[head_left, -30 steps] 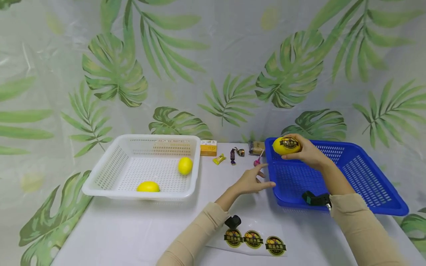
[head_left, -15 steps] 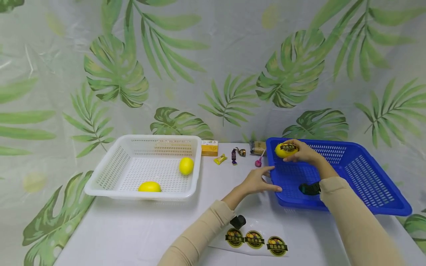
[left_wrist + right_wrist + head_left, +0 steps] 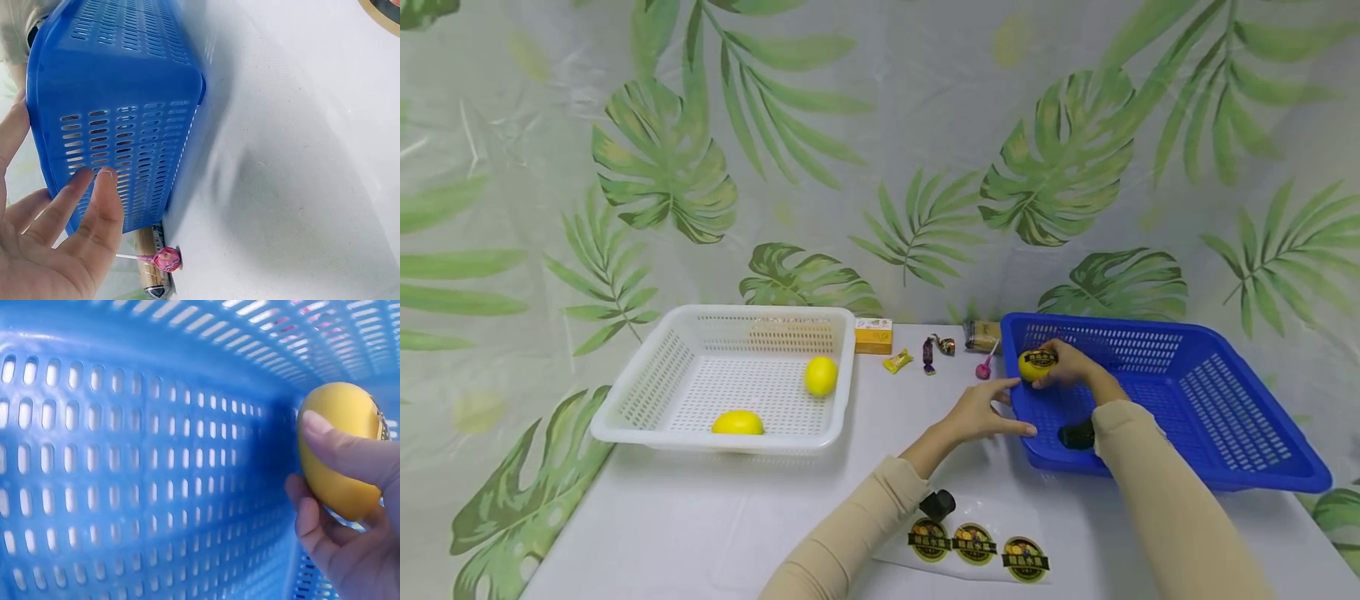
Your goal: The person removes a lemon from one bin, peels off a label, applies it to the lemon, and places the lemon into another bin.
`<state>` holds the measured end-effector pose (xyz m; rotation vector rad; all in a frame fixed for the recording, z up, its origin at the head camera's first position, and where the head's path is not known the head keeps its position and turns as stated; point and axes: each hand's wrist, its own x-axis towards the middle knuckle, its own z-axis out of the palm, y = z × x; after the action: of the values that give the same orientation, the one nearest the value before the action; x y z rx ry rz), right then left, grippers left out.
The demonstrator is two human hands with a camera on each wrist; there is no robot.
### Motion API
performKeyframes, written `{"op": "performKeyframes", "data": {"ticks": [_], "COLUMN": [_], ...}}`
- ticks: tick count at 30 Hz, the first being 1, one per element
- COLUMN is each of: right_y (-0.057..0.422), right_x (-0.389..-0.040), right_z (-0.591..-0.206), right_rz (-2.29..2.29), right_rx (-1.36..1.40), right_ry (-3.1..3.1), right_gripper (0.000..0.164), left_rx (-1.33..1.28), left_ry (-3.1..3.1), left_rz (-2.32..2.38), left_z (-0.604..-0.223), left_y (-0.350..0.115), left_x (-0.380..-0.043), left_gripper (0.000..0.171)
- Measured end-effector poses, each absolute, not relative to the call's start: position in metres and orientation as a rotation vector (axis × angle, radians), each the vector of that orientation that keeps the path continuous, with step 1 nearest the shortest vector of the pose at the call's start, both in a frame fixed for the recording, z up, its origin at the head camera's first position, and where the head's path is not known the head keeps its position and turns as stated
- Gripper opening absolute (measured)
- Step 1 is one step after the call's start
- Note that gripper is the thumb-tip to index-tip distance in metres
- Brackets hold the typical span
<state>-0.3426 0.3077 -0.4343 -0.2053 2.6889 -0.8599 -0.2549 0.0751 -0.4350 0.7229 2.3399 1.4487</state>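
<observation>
My right hand grips a yellow lemon with a dark and gold label stuck on its side. The lemon is down inside the blue basket, near its back left corner. In the right wrist view, my thumb lies across the lemon, with fingers curled beneath it and the perforated basket walls around. My left hand is at the basket's left side, fingers and thumb spread. In the left wrist view, the left fingertips are right at the basket's slotted wall, and the palm holds nothing.
Two plain lemons lie in a white basket on the left. Between the baskets are a small orange box, wrapped candies and a pink lollipop. A sheet with several round labels lies in front.
My right hand has lowered the labelled lemon from above the blue basket's back left rim into the basket. My left hand has shifted slightly right, closer against the basket's side.
</observation>
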Motion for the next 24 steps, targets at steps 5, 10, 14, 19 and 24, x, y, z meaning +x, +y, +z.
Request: {"op": "performKeyframes", "data": {"ticks": [5, 10, 14, 19, 24], "right_y": [0.3031, 0.3016, 0.3034, 0.3064, 0.3054], "right_x": [-0.3399, -0.3398, -0.3406, -0.34, -0.3387], "right_z": [-0.4405, -0.44, -0.4373, -0.4383, -0.4399], "right_rz": [-0.806, -0.79, -0.861, -0.783, -0.694], "right_rx": [-0.091, -0.004, -0.005, -0.014, -0.005], "right_ry": [2.731, 2.722, 2.676, 2.777, 2.85], "right_gripper": [0.08, 0.079, 0.079, 0.077, 0.073], "left_rx": [0.704, 0.699, 0.688, 0.686, 0.707], "left_ry": [2.329, 2.323, 2.325, 2.329, 2.334], "left_rz": [1.457, 1.467, 1.474, 1.463, 1.453], "left_z": [-0.4369, -0.4363, -0.435, -0.4362, -0.4385], "left_y": [0.0763, 0.0758, 0.0739, 0.073, 0.0735], "left_x": [-0.253, -0.2519, -0.2519, -0.2537, -0.2547], "left_gripper": [0.075, 0.075, 0.075, 0.074, 0.075]}}
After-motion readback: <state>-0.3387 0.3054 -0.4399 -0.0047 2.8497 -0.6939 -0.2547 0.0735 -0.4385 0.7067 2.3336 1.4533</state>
